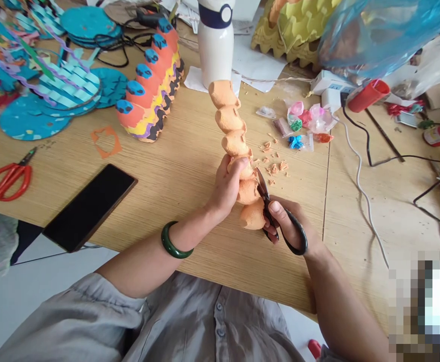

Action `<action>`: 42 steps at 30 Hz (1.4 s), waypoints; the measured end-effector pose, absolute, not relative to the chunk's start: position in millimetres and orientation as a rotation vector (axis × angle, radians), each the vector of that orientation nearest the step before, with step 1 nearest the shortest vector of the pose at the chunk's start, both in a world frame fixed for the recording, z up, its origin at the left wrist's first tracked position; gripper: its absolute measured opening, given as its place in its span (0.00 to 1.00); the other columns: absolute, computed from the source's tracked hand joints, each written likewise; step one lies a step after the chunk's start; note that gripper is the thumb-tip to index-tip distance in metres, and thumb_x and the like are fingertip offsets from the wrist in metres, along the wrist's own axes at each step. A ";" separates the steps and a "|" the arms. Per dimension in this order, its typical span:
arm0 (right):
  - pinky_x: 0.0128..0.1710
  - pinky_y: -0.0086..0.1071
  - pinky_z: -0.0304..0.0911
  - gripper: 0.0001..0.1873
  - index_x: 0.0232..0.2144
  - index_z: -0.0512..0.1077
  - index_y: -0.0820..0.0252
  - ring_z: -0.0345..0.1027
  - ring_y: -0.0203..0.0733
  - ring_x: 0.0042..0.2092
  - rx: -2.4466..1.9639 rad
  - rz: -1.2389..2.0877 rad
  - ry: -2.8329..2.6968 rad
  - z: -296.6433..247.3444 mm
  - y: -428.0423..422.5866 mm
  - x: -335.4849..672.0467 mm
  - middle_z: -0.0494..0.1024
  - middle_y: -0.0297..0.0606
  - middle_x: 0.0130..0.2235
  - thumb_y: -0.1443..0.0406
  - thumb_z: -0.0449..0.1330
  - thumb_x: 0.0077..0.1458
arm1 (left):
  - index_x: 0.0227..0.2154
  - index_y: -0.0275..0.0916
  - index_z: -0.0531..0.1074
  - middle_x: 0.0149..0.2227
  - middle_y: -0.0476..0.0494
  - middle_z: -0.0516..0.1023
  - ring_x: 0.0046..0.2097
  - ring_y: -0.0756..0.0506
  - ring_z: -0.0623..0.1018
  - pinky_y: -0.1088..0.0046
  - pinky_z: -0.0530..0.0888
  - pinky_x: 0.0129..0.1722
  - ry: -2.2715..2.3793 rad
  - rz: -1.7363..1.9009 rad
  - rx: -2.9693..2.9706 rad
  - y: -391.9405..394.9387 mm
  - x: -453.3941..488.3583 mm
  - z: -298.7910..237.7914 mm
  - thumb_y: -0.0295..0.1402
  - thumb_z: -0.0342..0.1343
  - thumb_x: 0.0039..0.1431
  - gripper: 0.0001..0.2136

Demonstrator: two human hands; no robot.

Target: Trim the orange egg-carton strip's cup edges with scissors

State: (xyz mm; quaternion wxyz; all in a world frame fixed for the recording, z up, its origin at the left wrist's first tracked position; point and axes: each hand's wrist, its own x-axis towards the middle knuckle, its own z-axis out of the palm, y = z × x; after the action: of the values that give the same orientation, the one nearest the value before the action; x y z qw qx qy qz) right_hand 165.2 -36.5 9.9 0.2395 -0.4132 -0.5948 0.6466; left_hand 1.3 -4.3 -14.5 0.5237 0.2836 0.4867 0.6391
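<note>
My left hand [228, 183] grips an orange strip of egg carton [235, 142] around its middle, thumb on top. The strip is a single row of several rounded cups and runs away from me across the table. In my right hand [288, 221] is a pair of black-handled scissors [296, 232], with my fingers through the loops. Their blades lie against the strip's right edge, just below my left thumb; whether they are parted there I cannot make out. Small orange scraps [276, 167] are scattered right of the strip.
A white bottle [215, 50] stands at the strip's far end. Left are a painted egg-carton piece [152, 83], a phone [90, 207], red-handled scissors [10, 176] and blue paper crafts [34, 118]. Small colourful packets [306, 118], a white cable [359, 171] and a red cylinder [368, 95] lie right.
</note>
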 end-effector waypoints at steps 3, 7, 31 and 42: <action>0.15 0.26 0.55 0.30 0.24 0.64 0.58 0.59 0.29 0.16 -1.210 1.747 -1.622 11.4 -37.7 161.6 0.63 0.26 0.19 0.40 0.55 0.63 | 0.39 0.40 0.73 0.39 0.45 0.81 0.42 0.46 0.80 0.71 0.76 0.44 1.183 1.507 0.666 -5.8 2.9 -13.5 0.36 0.56 0.62 0.07; 0.12 0.25 0.52 0.32 0.22 0.63 0.57 0.56 0.29 0.14 -1.392 1.667 -1.509 9.4 -38.6 157.2 0.62 0.26 0.16 0.38 0.57 0.61 | 0.37 0.40 0.72 0.38 0.46 0.79 0.40 0.46 0.79 0.71 0.76 0.41 1.172 1.474 0.656 -8.2 4.5 -13.4 0.36 0.57 0.62 0.06; 0.13 0.25 0.59 0.27 0.35 0.70 0.58 0.60 0.30 0.18 -1.353 1.757 -1.673 29.4 -46.7 172.7 0.63 0.26 0.23 0.40 0.58 0.61 | 0.46 0.47 0.74 0.53 0.46 0.78 0.62 0.41 0.73 0.69 0.69 0.62 1.226 1.716 1.018 -19.9 0.7 -6.3 0.42 0.60 0.63 0.11; 0.13 0.24 0.59 0.27 0.33 0.69 0.59 0.59 0.30 0.18 -1.286 1.837 -1.512 25.4 -53.6 165.1 0.65 0.27 0.23 0.41 0.56 0.64 | 0.44 0.46 0.75 0.54 0.48 0.79 0.59 0.43 0.76 0.65 0.70 0.64 1.216 1.712 0.999 -23.2 1.1 -5.1 0.40 0.61 0.65 0.09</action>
State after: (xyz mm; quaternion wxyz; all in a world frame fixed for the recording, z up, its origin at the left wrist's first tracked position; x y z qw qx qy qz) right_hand 165.1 -53.6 25.4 0.2168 -0.4643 -0.5459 0.6629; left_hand 1.1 -23.2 -5.1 0.3968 0.3942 0.4800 0.6758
